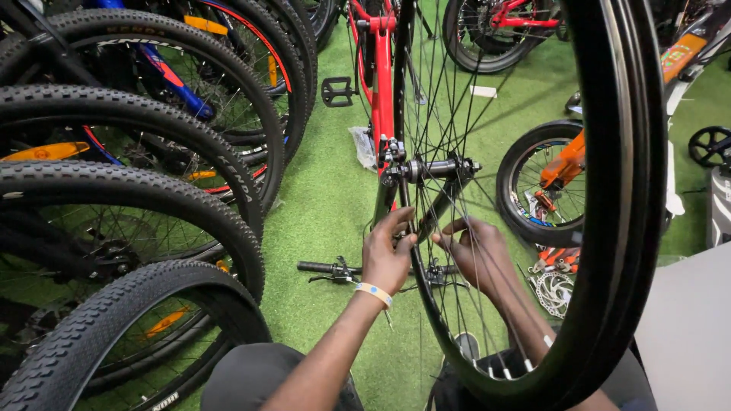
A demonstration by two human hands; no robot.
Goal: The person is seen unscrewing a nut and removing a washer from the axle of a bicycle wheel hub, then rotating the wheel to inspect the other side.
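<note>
Person is seated on green artificial turf [327, 205] w/ a red bike frame [381, 84] upside-down or propped in front; its spoked wheel [609, 190] fills the right of the view, rim and tyre very close to the camera.

Left hand [387, 255]: fingers curled, pinching something small just below the hub axle [438, 169], at the fork/dropout area. Exactly what the grip holds is too small to tell – looks like a thin part or the fork leg end. Paper wristband on that wrist.

Right hand [476, 251]: reaches in behind the spokes, fingers bent toward the same spot, tips near the left hand's. Partly hidden by spokes, so can't tell if its grip is closed on anything.

Step in hand, by my read: fiddling w/ the wheel's seating or a fastener at the axle, both hands working just under the hub. Next move prob. calls for fine fingertip work betw. the spokes, keeping the wheel steady meanwhile.

Around: row of knobby-tyred bikes [129, 190] at left, handlebar w/ brake lever [335, 269] lying on the turf near the left hand, loose disc rotor [554, 289] and an orange kids' bike [560, 171] at right, a black pedal [336, 91] farther back.
</note>
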